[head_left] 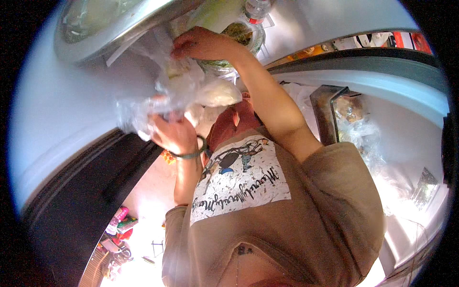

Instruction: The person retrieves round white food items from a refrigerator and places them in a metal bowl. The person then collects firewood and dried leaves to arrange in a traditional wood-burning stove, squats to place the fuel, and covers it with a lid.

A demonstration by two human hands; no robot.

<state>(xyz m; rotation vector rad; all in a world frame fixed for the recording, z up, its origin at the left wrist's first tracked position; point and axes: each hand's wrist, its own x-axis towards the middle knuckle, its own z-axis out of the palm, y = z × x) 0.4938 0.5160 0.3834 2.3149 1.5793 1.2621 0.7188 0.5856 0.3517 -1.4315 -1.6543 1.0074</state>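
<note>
A crumpled clear plastic bag (174,79) stretches between my two hands, with something pale bulging in its lower right part. My left hand (174,134), a dark band round its wrist, is closed on the lower left of the bag. Higher up, my right hand (198,42) reaches across with curled fingers pinching the bag's upper part; the fingertips are partly blurred. Just beyond the right wrist sits a clear bowl (259,40) with dark greenish-brown food in it. A clear jar (257,10) with a red band stands behind the bowl.
A metal-rimmed tray or drawer (122,28) overhangs at the upper left. A dark-edged door panel (71,191) lies at the lower left. On the right are a dark bracket (330,110) and bagged items (356,119). Colourful packages (122,225) lie on the floor at lower left.
</note>
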